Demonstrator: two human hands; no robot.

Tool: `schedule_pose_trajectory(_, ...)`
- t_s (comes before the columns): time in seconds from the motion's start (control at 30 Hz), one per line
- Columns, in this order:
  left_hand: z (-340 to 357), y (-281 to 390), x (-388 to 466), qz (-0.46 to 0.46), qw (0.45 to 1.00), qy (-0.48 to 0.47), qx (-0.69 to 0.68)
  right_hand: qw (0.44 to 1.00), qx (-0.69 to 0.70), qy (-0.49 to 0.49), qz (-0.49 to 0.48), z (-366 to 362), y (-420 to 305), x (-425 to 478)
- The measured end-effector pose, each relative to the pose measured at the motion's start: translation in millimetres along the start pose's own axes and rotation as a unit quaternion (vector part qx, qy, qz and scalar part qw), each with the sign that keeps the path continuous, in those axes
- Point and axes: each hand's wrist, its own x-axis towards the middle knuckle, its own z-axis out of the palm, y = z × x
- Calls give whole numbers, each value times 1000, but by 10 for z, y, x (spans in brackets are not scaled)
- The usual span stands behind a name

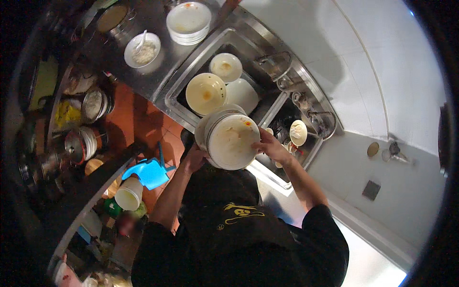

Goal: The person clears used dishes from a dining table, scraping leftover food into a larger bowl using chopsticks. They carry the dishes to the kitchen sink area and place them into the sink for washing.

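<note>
Between my two hands is a stack of white bowls (233, 142), tilted so that the soiled inside of the front one faces up at me. Red and yellow residue marks its rim. My left hand (195, 158) grips the stack's left side, while my right hand (269, 145) holds its right side with the thumb over the rim. The stack is over the near edge of a steel double sink. In the left basin (175, 98) sit a large cream bowl (204, 94), a smaller stained bowl (226, 67) and a white dish (243, 95), partly hidden.
A bowl of rice with a spoon (144, 52) and a stack of plates (189, 22) stand on the steel counter (157, 80). The right basin holds a small bowl (298, 132) and other items. Faucets (304, 88) line the back. Left are a blue plastic stool (152, 174) and shelves with dishes (94, 104).
</note>
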Motion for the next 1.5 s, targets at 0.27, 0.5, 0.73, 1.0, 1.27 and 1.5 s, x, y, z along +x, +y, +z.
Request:
schedule_pose_trajectory(0.27,-179,-166,162,-39,998,46,-9,995,69,18,-72,-77,505,250)
schedule_pose_trajectory(0.5,-296,-96,269,-51,993,18,-103,996,33,3,-89,-62,476,384)
schedule_pose_trajectory(0.73,-611,-270,483,-38,997,-11,-62,995,90,24,-35,13,224,281)
schedule_pose_trajectory(1.0,-576,46,358,-21,998,45,-31,978,161,113,-69,-285,-161,522)
schedule_pose_trajectory(1.27,-1195,204,260,115,992,44,-27,951,184,223,-111,-936,63,2125)
schedule_pose_trajectory(1.5,-1407,263,259,160,975,47,-144,918,173,357,-25,-1133,68,3108)
